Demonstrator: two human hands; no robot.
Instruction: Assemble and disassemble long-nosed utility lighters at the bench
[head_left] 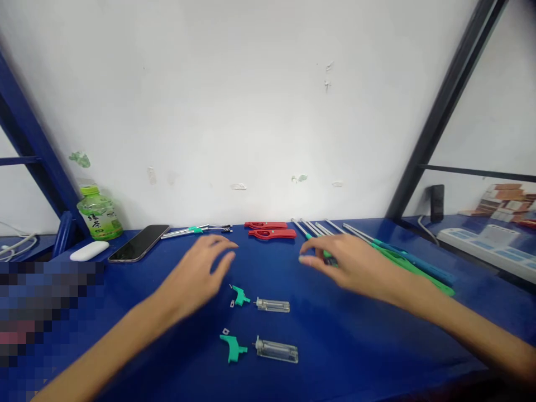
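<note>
My left hand (203, 268) hovers over the blue table, its thumb and fingers apart with nothing between them. My right hand (341, 259) reaches toward the metal rods (312, 228) at the back, fingers curved and thumb tip a little apart from the index finger; no held thing shows. Between and below the hands lie an upper green trigger-shaped piece (240, 295) and a lower one (233, 348). Right of each is a clear plastic tank, one upper (273, 305) and one lower (277, 350). Tiny metal pieces (226, 331) lie beside the green ones.
Two red handle shells (272, 234) lie near the wall, with thin rods (186, 230) to their left. Green (414, 271) and blue (431, 269) handles lie right. A phone (140, 243), white case (89, 251) and green-labelled bottle (99, 215) stand left. Power strip (489, 245) far right.
</note>
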